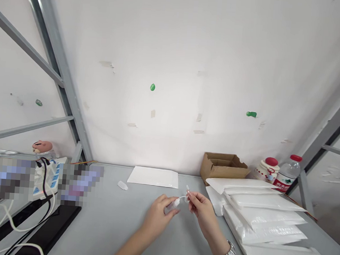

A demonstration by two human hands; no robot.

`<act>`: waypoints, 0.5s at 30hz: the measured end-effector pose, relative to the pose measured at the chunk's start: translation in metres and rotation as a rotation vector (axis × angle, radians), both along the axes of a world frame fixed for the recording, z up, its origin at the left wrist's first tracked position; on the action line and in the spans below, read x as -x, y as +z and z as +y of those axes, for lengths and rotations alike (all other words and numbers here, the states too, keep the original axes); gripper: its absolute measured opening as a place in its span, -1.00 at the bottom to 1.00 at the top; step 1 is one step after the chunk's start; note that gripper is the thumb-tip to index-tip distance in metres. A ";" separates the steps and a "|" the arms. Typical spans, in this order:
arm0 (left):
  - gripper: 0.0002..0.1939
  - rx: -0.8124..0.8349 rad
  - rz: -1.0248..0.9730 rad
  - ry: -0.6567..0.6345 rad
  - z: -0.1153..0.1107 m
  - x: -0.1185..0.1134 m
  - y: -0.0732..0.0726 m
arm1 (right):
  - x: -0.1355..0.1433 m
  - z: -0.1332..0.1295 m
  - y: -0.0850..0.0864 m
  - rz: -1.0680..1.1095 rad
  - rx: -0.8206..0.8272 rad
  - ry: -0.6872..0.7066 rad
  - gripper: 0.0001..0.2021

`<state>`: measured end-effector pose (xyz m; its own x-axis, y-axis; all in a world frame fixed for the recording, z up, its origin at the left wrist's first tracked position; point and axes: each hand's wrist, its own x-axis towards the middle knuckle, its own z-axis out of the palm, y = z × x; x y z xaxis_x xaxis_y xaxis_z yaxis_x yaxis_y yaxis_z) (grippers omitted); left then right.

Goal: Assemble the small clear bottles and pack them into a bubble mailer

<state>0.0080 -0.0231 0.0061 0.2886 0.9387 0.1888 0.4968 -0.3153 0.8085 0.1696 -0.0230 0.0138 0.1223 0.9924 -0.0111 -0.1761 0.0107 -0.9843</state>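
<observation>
My left hand [160, 213] is closed around a small translucent bottle [169, 208], tilted with its white top up and to the right. A thin white strand [183, 197], tube or cord, curves from the bottle's top to my right hand [200, 210]. The fingers of that hand pinch the strand's far end, where a small clear tip [187, 187] sticks up above them. My fingers partly cover both the bottle and the strand. Further left on the grey table [101, 216] lies a small translucent piece [122, 185], apart from both hands.
A white flat envelope [153, 177] lies near the wall. Right stand a stack of white padded mailers [269, 218], an open cardboard box [222, 171], a cream jar [266, 169] and a water bottle [288, 174]. Cables and a power strip [47, 176] occupy the left.
</observation>
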 end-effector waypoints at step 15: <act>-0.69 0.250 -0.264 -0.212 -0.006 -0.006 0.005 | 0.007 -0.005 0.003 0.004 -0.005 0.026 -0.57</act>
<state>0.0138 -0.0290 0.0116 0.4528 0.8898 0.0564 0.2072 -0.1666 0.9640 0.1626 -0.0277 0.0169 0.0968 0.9953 -0.0061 -0.1801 0.0115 -0.9836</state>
